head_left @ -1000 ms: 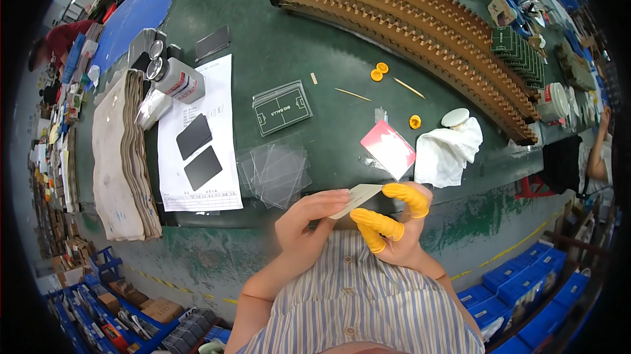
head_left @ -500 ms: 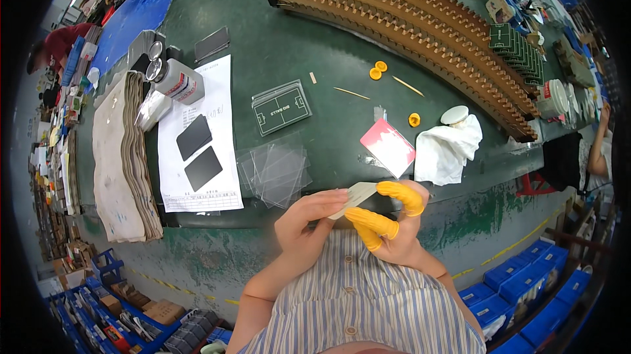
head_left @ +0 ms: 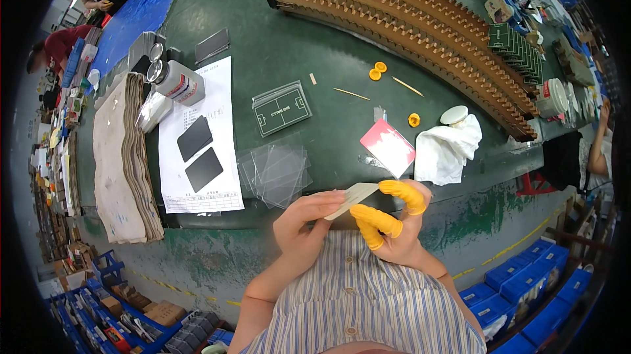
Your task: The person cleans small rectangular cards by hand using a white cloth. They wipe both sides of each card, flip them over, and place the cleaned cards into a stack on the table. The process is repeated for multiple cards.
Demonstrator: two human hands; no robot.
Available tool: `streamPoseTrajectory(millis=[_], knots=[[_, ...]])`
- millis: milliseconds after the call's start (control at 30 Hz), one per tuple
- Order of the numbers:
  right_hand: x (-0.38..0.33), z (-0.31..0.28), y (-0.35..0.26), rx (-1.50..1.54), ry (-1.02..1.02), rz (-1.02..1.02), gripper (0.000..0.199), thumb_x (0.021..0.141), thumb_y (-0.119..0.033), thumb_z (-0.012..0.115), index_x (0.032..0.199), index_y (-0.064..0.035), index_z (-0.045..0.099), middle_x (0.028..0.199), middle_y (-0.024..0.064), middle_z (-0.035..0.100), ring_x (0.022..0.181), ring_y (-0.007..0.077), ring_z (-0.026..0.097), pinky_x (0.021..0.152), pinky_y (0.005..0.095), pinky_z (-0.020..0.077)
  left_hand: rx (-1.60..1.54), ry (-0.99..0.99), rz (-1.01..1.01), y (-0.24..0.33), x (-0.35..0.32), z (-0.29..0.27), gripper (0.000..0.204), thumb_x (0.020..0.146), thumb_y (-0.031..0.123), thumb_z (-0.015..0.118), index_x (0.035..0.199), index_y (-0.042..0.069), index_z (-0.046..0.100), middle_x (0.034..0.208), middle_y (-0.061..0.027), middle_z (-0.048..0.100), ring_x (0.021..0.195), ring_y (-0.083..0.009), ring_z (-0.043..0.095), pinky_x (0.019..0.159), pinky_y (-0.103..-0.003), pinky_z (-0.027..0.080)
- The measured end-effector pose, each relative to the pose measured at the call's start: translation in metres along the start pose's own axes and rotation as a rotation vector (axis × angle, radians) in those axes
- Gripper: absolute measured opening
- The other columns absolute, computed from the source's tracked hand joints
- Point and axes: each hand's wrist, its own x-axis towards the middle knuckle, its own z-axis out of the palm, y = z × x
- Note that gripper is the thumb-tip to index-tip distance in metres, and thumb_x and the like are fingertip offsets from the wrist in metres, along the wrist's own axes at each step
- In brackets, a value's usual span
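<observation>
My left hand (head_left: 303, 222) is closed on a pale flat card (head_left: 353, 197), held tilted at the table's near edge, thumb below and fingers on top. My right hand (head_left: 394, 222) has yellow rubber finger cots on several fingers. Those fingers are spread apart at the card's right end, one by its upper corner and others by its lower edge; whether they touch it is hard to tell. Just beyond lie a pink and white card (head_left: 388, 147) and a crumpled white cloth (head_left: 448, 150) with a round white lid (head_left: 454, 115).
Clear plastic sheets (head_left: 276, 171) and a stack of green cards (head_left: 282, 109) lie left of centre. Black cards (head_left: 204, 168) rest on a paper sheet (head_left: 172, 186) near a metal-topped bottle (head_left: 181, 83). Toothpicks (head_left: 408, 86), loose yellow finger cots (head_left: 375, 74) and long slotted wooden racks (head_left: 394, 22) lie beyond.
My right hand's yellow fingertips have shifted slightly right along the card's end. My left hand still holds the card. Another person shows more at the far upper left.
</observation>
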Motion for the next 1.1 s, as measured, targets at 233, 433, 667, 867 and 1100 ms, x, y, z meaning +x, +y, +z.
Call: streamPoseTrajectory(millis=[233,433,667,867,1100], knots=[[-0.0025,0.0018,-0.0047,0.053,-0.058,-0.016,0.033,0.071,-0.014,0.07,0.102,-0.0242,0.068,0.115,0.0026,0.051,0.113,0.0259,0.033,0.092,0.0323,0.0356,0.017,-0.025,0.009,0.0013,0.0009,0.0012,0.018,0.077,-0.014,0.057,0.09,-0.001,0.058,0.097,-0.0174,0.064,0.095,-0.0291,0.063,0.087,-0.038,0.05],[-0.0019,0.0004,-0.0023,-0.013,-0.053,-0.03,0.032,0.071,-0.015,0.07,0.102,-0.0247,0.068,0.116,0.0029,0.05,0.112,0.0259,0.033,0.09,0.0331,0.0365,0.023,-0.013,0.018,0.0008,0.0003,0.0008,0.017,0.077,-0.013,0.058,0.089,-0.001,0.059,0.096,-0.0174,0.064,0.095,-0.029,0.063,0.087,-0.039,0.05],[-0.0022,-0.0008,-0.003,-0.006,-0.023,-0.013,0.033,0.071,-0.016,0.072,0.102,-0.0257,0.068,0.112,0.0037,0.05,0.11,0.0262,0.034,0.088,0.033,0.0366,0.02,0.0,0.003,0.0013,-0.0012,0.0006,0.016,0.077,-0.012,0.06,0.089,-0.001,0.059,0.097,-0.0175,0.064,0.095,-0.029,0.063,0.088,-0.039,0.05],[-0.0042,0.002,-0.006,0.03,-0.051,-0.046,0.033,0.069,-0.016,0.072,0.101,-0.0251,0.069,0.115,0.004,0.05,0.111,0.0263,0.033,0.088,0.0324,0.037,0.028,-0.023,-0.01,0.0028,0.0002,0.0028,0.016,0.076,-0.011,0.061,0.089,-0.002,0.06,0.097,-0.0171,0.064,0.095,-0.0289,0.063,0.088,-0.039,0.05],[-0.0049,0.001,-0.0054,-0.015,-0.057,-0.048,0.032,0.069,-0.017,0.072,0.1,-0.0254,0.068,0.115,0.0075,0.043,0.109,0.0279,0.034,0.088,0.0349,0.0361,0.036,-0.029,-0.011,0.003,0.0001,0.0019,0.017,0.076,-0.013,0.059,0.089,-0.002,0.06,0.097,-0.0173,0.064,0.095,-0.0293,0.063,0.089,-0.04,0.049]])
